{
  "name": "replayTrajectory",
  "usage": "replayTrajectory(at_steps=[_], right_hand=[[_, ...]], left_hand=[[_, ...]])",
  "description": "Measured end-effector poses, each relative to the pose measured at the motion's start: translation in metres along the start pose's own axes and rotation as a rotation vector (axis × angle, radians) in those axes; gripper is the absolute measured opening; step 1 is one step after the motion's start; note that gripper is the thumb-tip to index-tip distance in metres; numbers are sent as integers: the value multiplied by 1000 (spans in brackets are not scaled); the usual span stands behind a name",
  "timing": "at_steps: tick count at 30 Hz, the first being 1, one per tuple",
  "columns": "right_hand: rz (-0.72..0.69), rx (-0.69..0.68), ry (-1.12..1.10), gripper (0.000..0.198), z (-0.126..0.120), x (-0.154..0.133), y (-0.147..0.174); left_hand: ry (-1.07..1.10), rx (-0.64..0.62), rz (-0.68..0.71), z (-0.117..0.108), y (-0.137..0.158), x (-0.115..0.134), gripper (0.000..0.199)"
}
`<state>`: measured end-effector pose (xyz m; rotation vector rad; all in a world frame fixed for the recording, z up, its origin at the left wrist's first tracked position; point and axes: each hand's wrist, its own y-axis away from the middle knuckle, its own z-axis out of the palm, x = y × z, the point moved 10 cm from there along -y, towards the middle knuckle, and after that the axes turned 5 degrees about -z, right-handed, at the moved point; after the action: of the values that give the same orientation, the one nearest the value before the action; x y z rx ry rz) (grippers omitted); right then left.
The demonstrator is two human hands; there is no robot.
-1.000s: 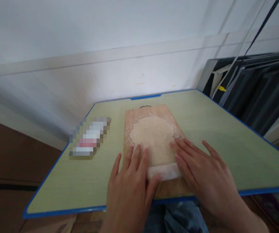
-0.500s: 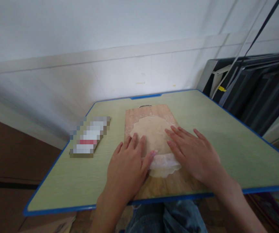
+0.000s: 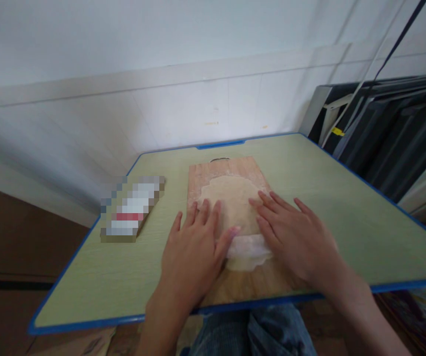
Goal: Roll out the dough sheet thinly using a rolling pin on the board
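Note:
A thin, round sheet of dough (image 3: 231, 198) with an uneven edge lies on a wooden cutting board (image 3: 216, 162). Across its near part runs a whitish band (image 3: 248, 245); whether it is a floured rolling pin or a fold of dough I cannot tell. My left hand (image 3: 194, 247) rests palm down over the left side of the dough and board, fingers spread, thumb at the band's left end. On the right, my right hand (image 3: 294, 235) lies flat with outstretched fingers over the dough's edge and the band's other end. Both palms hide what is beneath them.
The board lies on a green table (image 3: 346, 217) with a blue rim. A blurred-out packet (image 3: 133, 210) lies at the left. Behind the table stands a white wall (image 3: 183, 113); dark panels (image 3: 391, 133) lean at the right. My knees are under the near edge.
The view has shifted slightly, so the table sits a little further left and higher. Both hands stay flat in nearly the same place on the dough and board.

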<state>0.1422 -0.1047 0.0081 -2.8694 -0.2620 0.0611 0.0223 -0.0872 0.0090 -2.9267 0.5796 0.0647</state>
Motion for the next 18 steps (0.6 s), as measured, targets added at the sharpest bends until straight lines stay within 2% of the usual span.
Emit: replayTrajectory(at_steps=[6, 8, 12, 18], right_hand=[[-73, 55, -54, 49, -8, -11, 26], [-77, 35, -59, 49, -6, -11, 24], [-37, -18, -41, 49, -1, -4, 10], [-81, -34, -72, 49, -1, -8, 13]], left_hand=[[-35, 181, 101, -12, 34, 12, 61], [-33, 152, 85, -10, 30, 10, 60], [-28, 5, 18, -1, 10, 5, 55], [-51, 51, 71, -4, 23, 11, 62]])
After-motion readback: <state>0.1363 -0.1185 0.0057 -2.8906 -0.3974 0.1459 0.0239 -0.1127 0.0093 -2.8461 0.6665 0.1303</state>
